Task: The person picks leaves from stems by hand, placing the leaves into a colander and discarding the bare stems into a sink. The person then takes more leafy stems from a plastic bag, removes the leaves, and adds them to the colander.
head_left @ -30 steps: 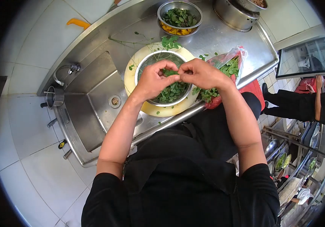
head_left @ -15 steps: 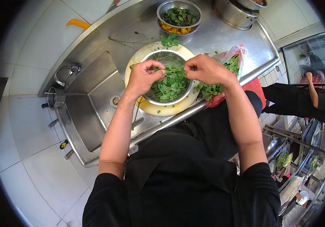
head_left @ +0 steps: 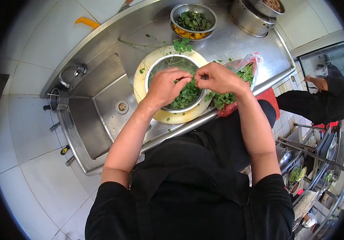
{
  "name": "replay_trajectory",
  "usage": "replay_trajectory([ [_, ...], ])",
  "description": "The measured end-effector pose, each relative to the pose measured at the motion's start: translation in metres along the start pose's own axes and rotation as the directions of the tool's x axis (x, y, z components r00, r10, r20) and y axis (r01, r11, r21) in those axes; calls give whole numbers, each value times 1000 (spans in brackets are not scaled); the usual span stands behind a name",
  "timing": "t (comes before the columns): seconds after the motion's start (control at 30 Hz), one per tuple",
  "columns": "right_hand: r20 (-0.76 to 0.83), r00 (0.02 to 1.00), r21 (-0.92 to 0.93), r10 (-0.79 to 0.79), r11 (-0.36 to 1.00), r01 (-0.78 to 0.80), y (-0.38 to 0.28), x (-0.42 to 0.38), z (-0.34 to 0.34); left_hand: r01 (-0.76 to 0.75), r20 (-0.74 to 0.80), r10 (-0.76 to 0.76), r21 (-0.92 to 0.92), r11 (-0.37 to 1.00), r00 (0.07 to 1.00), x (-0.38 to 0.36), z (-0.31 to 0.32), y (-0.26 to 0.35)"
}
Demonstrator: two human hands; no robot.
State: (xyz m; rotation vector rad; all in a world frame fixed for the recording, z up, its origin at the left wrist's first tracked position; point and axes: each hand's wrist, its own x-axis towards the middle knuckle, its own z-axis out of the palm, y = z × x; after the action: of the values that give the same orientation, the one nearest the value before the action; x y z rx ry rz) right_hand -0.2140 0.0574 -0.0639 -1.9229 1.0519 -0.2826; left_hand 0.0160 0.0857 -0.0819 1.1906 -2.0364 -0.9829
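My left hand [head_left: 168,86] is closed in a pinch above the metal colander [head_left: 152,69], with a bit of green leafy stem at its fingertips. Right beside those fingertips, my right hand [head_left: 216,78] also pinches; what it grips is too small to make out. Loose green leaves [head_left: 186,97] lie in the colander, partly hidden by my left hand. The colander stands on a round yellowish board [head_left: 142,76]. To the right, a plastic bag [head_left: 256,64] holds more leafy greens [head_left: 224,99]. Thin bare stems [head_left: 140,43] lie behind the board.
A sink basin [head_left: 100,116] with a faucet [head_left: 68,76] is at the left. Behind stand stacked bowls [head_left: 194,22] of dark leaves and yellow pieces, and a large pot [head_left: 248,20]. A co-worker [head_left: 320,92] stands at the right near a shelf rack [head_left: 320,156].
My left hand has moved right, so its fingertips now meet those of my right hand. The co-worker at the right has shifted posture, and the view has moved slightly.
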Motion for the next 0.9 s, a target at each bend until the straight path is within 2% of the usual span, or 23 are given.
replay_trajectory([
  [0.03,-3,1000,13,-7,1000,7,-1,0,0,-73,-47,75,41,996,996,0,3,-3],
  [0.17,15,998,-59,68,996,-67,4,1,3,-76,-144,96,139,987,985,-10,-6,-9],
  [0.23,-10,998,-312,-61,949,55,17,4,18,49,-211,-51,-15,999,976,-28,-21,-7],
  [0.27,-14,998,-307,-60,950,53,16,7,23,92,-121,-90,12,996,989,-42,-33,-6],
  [0.3,31,999,-366,40,930,-26,14,12,30,134,-31,-132,44,990,991,-59,-48,-4],
  [0.33,71,987,-425,141,900,-98,14,14,37,251,109,-263,108,962,959,-76,-63,1],
  [0.37,20,996,-456,84,888,-66,28,18,47,354,236,-392,188,916,889,-95,-77,4],
  [0.4,19,996,-448,85,891,-67,37,23,55,432,311,-489,236,870,815,-115,-85,4],
  [0.43,-64,997,-475,48,877,-72,44,28,63,500,377,-577,288,817,725,-138,-93,2],
  [0.47,-144,990,-502,7,862,-79,47,31,68,508,450,-598,317,801,663,-166,-98,-9],
  [0.5,-144,990,-497,6,864,-77,43,33,70,513,515,-616,346,785,596,-196,-99,-23],
  [0.57,-226,973,-440,41,887,-140,32,36,73,488,501,-718,527,696,484,-254,-94,-39],
  [0.67,-300,953,-381,-46,922,-75,44,45,86,411,508,-741,620,668,439,-287,-85,-37],
  [0.7,-298,953,-382,-46,921,-75,49,47,88,436,475,-735,598,673,483,-288,-80,-34],
  [0.73,-260,963,-401,-64,915,-47,54,50,88,439,474,-735,595,674,485,-286,-75,-32],
  [0.8,-215,972,-426,-95,905,-6,56,54,85,594,319,-688,349,725,652,-271,-67,-26],
  [0.83,-222,974,-399,-50,916,-44,56,55,83,577,187,-636,290,764,748,-262,-61,-18],
  [0.87,-227,974,-373,-4,924,-83,53,55,79,579,181,-636,285,764,750,-257,-60,-22],
  [0.9,-223,975,-379,-8,922,-79,50,52,76,531,76,-557,222,818,827,-253,-56,-29],
])
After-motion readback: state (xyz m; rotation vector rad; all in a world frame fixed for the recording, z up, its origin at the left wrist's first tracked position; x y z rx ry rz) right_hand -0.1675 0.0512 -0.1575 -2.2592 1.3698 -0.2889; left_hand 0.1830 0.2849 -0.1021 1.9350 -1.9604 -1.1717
